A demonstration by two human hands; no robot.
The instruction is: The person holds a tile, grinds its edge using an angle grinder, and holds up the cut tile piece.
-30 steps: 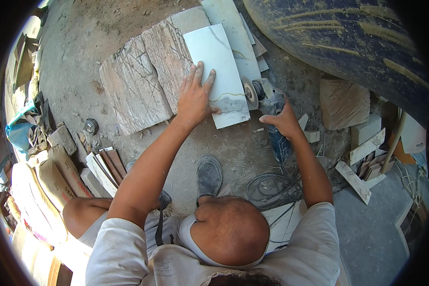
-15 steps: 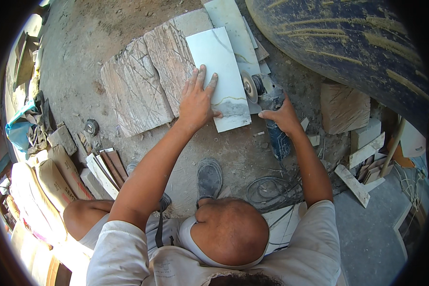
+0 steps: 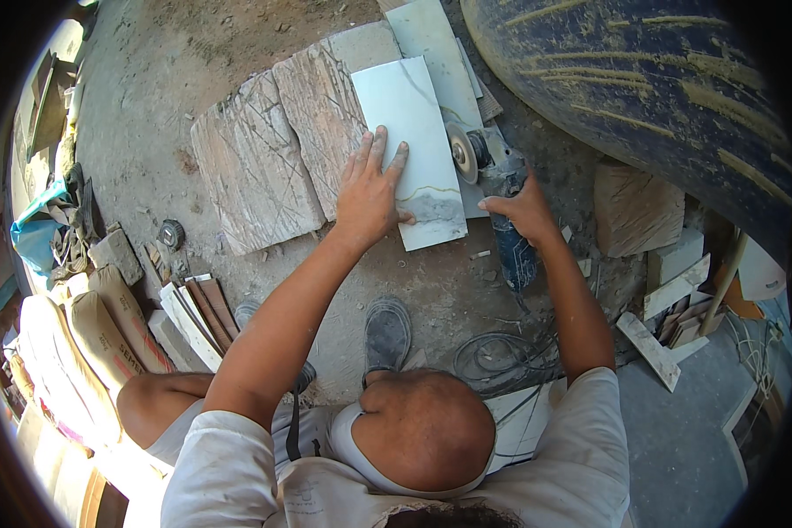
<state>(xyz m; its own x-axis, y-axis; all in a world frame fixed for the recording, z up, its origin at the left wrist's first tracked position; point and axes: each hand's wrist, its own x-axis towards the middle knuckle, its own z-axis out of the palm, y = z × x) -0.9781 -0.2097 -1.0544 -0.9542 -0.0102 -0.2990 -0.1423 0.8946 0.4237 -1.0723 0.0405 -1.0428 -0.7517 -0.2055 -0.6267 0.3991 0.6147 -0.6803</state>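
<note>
A white marble tile (image 3: 407,114) lies across a rough pinkish stone slab (image 3: 273,150) on the dirt ground. My left hand (image 3: 371,192) presses flat on the tile's lower part, fingers spread. My right hand (image 3: 526,211) grips the blue body of an angle grinder (image 3: 499,195). Its round disc (image 3: 460,152) sits right at the tile's right edge. The grinder's cable (image 3: 502,356) coils on the ground near my shoe (image 3: 387,333).
A huge dark tyre (image 3: 642,79) fills the upper right. Stone offcuts and tile strips (image 3: 669,290) lie at the right, more strips (image 3: 194,317) and cement sacks (image 3: 79,352) at the left. A spare disc (image 3: 171,234) lies on the dirt.
The grinder has moved slightly up along the tile's right edge. My left hand stays flat on the tile.
</note>
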